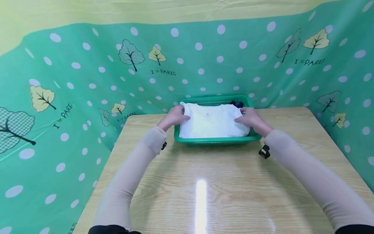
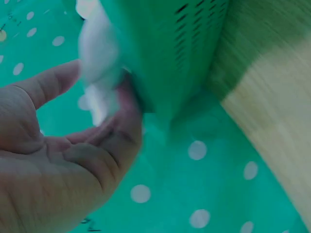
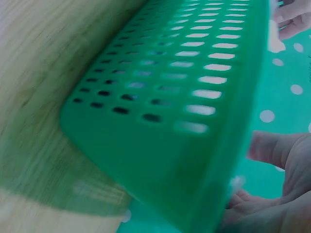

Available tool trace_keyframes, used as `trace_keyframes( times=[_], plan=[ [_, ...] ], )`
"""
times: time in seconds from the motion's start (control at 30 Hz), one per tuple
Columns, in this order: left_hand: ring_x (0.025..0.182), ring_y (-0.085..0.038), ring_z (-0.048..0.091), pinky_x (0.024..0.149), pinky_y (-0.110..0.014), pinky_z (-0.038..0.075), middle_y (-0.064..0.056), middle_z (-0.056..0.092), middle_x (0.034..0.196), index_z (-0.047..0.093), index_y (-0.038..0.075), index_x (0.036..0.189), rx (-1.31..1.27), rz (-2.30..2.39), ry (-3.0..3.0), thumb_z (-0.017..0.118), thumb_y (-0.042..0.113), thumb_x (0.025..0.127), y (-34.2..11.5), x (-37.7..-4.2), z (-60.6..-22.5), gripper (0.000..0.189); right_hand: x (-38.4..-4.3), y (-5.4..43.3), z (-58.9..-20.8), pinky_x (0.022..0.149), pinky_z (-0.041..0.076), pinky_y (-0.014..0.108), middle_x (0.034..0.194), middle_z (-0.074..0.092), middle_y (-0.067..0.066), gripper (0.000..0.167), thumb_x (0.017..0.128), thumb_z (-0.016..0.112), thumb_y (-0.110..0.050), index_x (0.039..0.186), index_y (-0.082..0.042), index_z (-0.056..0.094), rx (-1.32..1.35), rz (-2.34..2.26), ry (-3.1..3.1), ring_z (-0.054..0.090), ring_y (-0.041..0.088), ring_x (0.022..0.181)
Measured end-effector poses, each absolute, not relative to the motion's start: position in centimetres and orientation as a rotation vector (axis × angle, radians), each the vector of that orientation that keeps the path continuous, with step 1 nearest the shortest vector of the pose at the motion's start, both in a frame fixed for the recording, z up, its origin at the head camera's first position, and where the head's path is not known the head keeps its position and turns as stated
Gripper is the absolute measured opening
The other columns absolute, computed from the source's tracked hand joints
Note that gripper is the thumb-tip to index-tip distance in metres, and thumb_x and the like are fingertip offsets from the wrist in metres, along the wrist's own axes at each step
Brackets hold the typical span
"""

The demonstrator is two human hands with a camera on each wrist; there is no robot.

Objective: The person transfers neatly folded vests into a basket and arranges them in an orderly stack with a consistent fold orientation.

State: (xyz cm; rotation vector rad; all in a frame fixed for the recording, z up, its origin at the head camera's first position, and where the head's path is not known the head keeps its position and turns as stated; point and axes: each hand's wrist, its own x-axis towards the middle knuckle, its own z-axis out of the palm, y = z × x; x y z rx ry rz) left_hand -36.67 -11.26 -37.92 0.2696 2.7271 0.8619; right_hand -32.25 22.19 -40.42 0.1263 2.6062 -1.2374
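Observation:
A folded white shirt [image 1: 208, 123] lies spread across a green plastic basket [image 1: 217, 140] at the back of the table. At the shirt's left edge, my left hand [image 1: 174, 116] pinches the cloth, thumb on top. In the left wrist view a bunched white end of the shirt [image 2: 100, 46] shows between thumb and fingers, close beside the basket wall [image 2: 160, 53]. My right hand [image 1: 252, 119] grips the opposite edge, its thumb lying over the cloth. The right wrist view has the basket's perforated side hiding most of the shirt, and the right fingers sit behind its rim.
Something dark [image 1: 237, 104] shows in the basket's back right corner, behind the shirt. The basket stands on a light wooden table [image 1: 228, 195]. A green dotted cloth [image 1: 201, 58] with tree prints rises behind the table and along both sides.

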Motion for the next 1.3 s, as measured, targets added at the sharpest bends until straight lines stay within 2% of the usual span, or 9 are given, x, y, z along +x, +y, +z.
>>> trace_keyframes(
  times=[0.2, 0.4, 0.57, 0.87, 0.97, 1.03, 1.13, 1.23, 1.3],
  plan=[
    [0.127, -0.035, 0.059, 0.102, -0.044, 0.054, -0.025, 0.057, 0.143, 0.016, 0.006, 0.168, 0.273, 0.888, 2.746, 0.068, 0.015, 0.104, -11.3, -36.5, -37.9, 0.083, -32.4, 22.3, -40.0, 0.114, 0.039, 0.061, 0.154, 0.036, 0.037, 0.075, 0.104, 0.063, -0.017, 0.160, 0.012, 0.022, 0.151, -1.208, 2.620, 0.042, 0.049, 0.138],
    [0.142, -0.034, 0.047, 0.113, -0.047, 0.044, -0.020, 0.048, 0.157, 0.038, 0.007, 0.162, 0.379, 0.795, 2.772, 0.066, 0.011, 0.104, -11.2, -36.6, -38.2, 0.065, -33.1, 22.3, -39.8, 0.114, 0.039, 0.060, 0.156, 0.032, 0.037, 0.074, 0.107, 0.058, -0.027, 0.156, 0.016, 0.023, 0.183, -1.197, 2.614, 0.041, 0.046, 0.135],
    [0.138, -0.032, 0.047, 0.114, -0.046, 0.043, -0.021, 0.047, 0.158, 0.051, 0.000, 0.154, 0.444, 0.717, 2.775, 0.063, 0.001, 0.100, -10.6, -36.5, -38.6, 0.056, -33.7, 22.1, -40.3, 0.111, 0.042, 0.059, 0.155, 0.032, 0.038, 0.064, 0.102, 0.051, -0.004, 0.156, 0.013, 0.021, 0.176, -1.293, 2.639, 0.040, 0.046, 0.135],
    [0.100, -0.027, 0.054, 0.062, -0.029, 0.047, -0.018, 0.050, 0.154, 0.056, 0.003, 0.151, 0.372, 0.798, 2.762, 0.057, -0.013, 0.093, -10.3, -35.6, -38.6, 0.060, -33.2, 22.4, -40.4, 0.098, 0.050, 0.060, 0.154, 0.043, 0.036, 0.065, 0.093, 0.046, 0.009, 0.155, -0.002, 0.028, 0.133, -1.443, 2.858, 0.046, 0.049, 0.139],
    [0.096, -0.029, 0.057, 0.072, -0.032, 0.053, -0.019, 0.057, 0.145, 0.058, -0.001, 0.147, 0.381, 0.689, 2.818, 0.059, -0.007, 0.095, -10.4, -35.4, -38.0, 0.052, -33.3, 22.7, -40.1, 0.101, 0.048, 0.063, 0.152, 0.043, 0.038, 0.072, 0.095, 0.050, 0.007, 0.160, -0.002, 0.019, 0.116, -1.400, 2.879, 0.048, 0.050, 0.134],
    [0.117, -0.035, 0.053, 0.094, -0.042, 0.052, -0.020, 0.054, 0.147, 0.058, -0.002, 0.147, 0.394, 0.537, 2.882, 0.061, 0.000, 0.097, -10.4, -35.2, -37.8, 0.050, -33.5, 22.7, -40.0, 0.106, 0.044, 0.067, 0.152, 0.041, 0.038, 0.075, 0.098, 0.055, 0.003, 0.162, 0.000, 0.016, 0.110, -1.344, 2.882, 0.045, 0.052, 0.135],
    [0.143, -0.044, 0.032, 0.116, -0.058, 0.033, -0.021, 0.043, 0.156, 0.055, 0.006, 0.152, 0.420, 0.344, 2.953, 0.062, 0.008, 0.098, -10.2, -34.8, -38.0, 0.054, -33.5, 22.3, -40.1, 0.112, 0.036, 0.068, 0.150, 0.041, 0.038, 0.068, 0.096, 0.060, 0.000, 0.157, 0.007, 0.030, -0.019, -1.199, 2.961, 0.040, 0.054, 0.136],
    [0.157, -0.043, 0.005, 0.123, -0.066, 0.010, -0.017, 0.022, 0.169, 0.053, 0.017, 0.156, 0.530, 0.234, 2.971, 0.058, 0.008, 0.098, -9.5, -34.4, -38.1, 0.059, -33.3, 21.0, -40.2, 0.111, 0.036, 0.065, 0.148, 0.047, 0.034, 0.051, 0.095, 0.062, -0.001, 0.144, 0.008, 0.052, -0.206, -1.026, 3.009, 0.044, 0.051, 0.131],
    [0.159, -0.041, 0.002, 0.123, -0.067, -0.001, -0.012, 0.028, 0.169, 0.060, 0.020, 0.151, 0.633, 0.168, 2.928, 0.056, 0.007, 0.098, -8.8, -34.2, -38.1, 0.055, -33.2, 20.1, -40.3, 0.108, 0.039, 0.063, 0.147, 0.051, 0.032, 0.044, 0.098, 0.063, -0.005, 0.140, 0.006, 0.059, -0.342, -0.907, 2.947, 0.048, 0.048, 0.126]
  ],
)
